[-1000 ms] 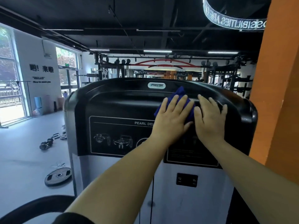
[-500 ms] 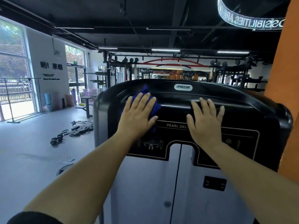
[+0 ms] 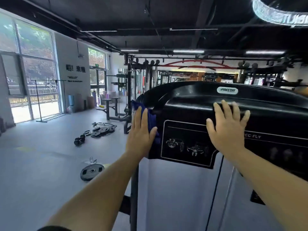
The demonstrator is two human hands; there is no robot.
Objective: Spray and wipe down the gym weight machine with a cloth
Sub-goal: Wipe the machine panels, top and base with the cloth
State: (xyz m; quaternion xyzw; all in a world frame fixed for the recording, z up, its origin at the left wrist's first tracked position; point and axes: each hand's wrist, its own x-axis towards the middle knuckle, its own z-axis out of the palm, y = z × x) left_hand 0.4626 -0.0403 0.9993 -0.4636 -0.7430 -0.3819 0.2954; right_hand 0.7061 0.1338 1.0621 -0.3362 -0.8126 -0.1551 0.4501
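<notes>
On the far left, tall glass windows point(image 3: 30, 67) light a pale grey gym floor point(image 3: 41, 164) with wide open room running back to a grey wall with dark lettering point(image 3: 75, 70). Loose gear lies on that floor: a black dumbbell point(image 3: 79, 139), a cluster of black weight plates point(image 3: 101, 130) farther back, and one round black weight plate point(image 3: 92, 172) lying flat, nearer, just left of the machine's dark upright post. Beyond stands a black multi-station rack point(image 3: 133, 77) under a dark ceiling with strip lights. The left hand point(image 3: 141, 132), fingers straight and released, presses a crumpled dark blue cloth point(image 3: 150, 120) flat against the left edge of the black glossy plastic weight machine shroud point(image 3: 191, 100), right where its rounded corner meets open air. The right hand point(image 3: 226, 129) lies flat on the shroud's front, fingers spread and grasping nothing, partly over the white-outlined exercise diagram label point(image 3: 186, 144). Below, light grey panels point(image 3: 175, 197) run down. An oval logo badge point(image 3: 227, 90) sits at the top.
</notes>
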